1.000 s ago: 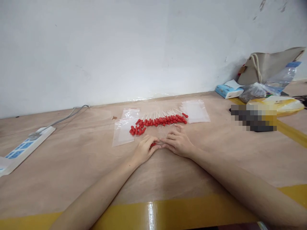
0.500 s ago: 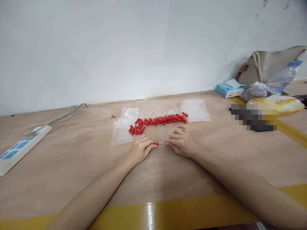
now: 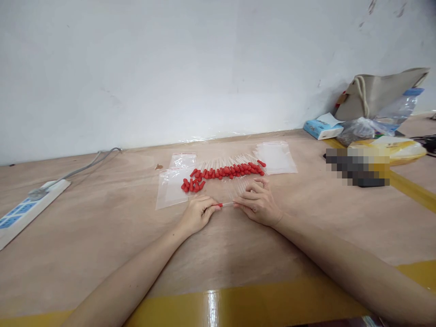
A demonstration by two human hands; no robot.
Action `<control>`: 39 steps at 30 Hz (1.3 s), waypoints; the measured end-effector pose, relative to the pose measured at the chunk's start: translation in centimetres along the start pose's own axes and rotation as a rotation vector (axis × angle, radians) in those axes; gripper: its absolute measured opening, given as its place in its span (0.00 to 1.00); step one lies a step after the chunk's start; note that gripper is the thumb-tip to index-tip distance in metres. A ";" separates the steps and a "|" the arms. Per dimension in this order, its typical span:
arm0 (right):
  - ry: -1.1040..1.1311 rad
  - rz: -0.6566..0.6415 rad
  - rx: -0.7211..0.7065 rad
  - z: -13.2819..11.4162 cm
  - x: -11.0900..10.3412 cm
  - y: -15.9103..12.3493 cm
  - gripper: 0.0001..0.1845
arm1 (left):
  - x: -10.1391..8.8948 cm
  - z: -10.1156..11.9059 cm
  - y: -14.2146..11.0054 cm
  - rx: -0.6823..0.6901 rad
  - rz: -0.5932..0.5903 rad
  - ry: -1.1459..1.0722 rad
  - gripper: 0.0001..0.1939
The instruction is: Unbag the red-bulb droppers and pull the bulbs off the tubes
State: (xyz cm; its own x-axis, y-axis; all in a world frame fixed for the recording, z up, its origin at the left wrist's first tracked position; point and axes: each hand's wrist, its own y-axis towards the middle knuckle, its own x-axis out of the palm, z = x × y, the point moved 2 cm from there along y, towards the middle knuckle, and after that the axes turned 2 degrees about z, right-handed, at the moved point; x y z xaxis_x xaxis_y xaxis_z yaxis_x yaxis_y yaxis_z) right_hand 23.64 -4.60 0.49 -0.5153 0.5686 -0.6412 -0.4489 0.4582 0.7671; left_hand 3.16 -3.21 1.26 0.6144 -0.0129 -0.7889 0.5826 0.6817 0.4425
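My left hand [image 3: 198, 213] pinches a small red rubber bulb [image 3: 220, 205], most of it hidden by the thumb and fingers. A thin clear dropper tube [image 3: 228, 204] runs level from the bulb to my right hand [image 3: 259, 203], which grips its other end. Just beyond my right hand lie several bare clear tubes [image 3: 238, 185]. Farther back is a row of droppers [image 3: 228, 171] with red bulbs toward me and tubes toward the wall. A small heap of loose red bulbs [image 3: 192, 185] sits past my left hand.
Clear zip bags [image 3: 173, 190] lie at left of the row, another bag [image 3: 277, 156] at right. A power strip [image 3: 32, 211] is far left. At right are a tissue pack [image 3: 323, 127], a yellow package [image 3: 405, 150], a beige bag [image 3: 381, 93] and a blurred dark object [image 3: 357, 168].
Less of the red bulb shows past my left fingers than before. Both hands stay on the bulb and tube; the whole view has shifted slightly.
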 end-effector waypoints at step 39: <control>-0.100 -0.019 0.210 0.9 1.4 0.7 0.10 | -3.5 -7.4 0.5 -0.434 0.515 0.109 0.10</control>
State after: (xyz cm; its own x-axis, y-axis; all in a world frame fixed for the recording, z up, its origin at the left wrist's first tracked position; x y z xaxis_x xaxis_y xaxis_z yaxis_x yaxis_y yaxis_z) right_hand 23.28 -2.82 0.13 -0.4289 0.6184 -0.6585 -0.2903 0.5960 0.7487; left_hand -2.64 2.61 1.13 0.6854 0.4503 -0.5723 -0.0500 0.8132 0.5799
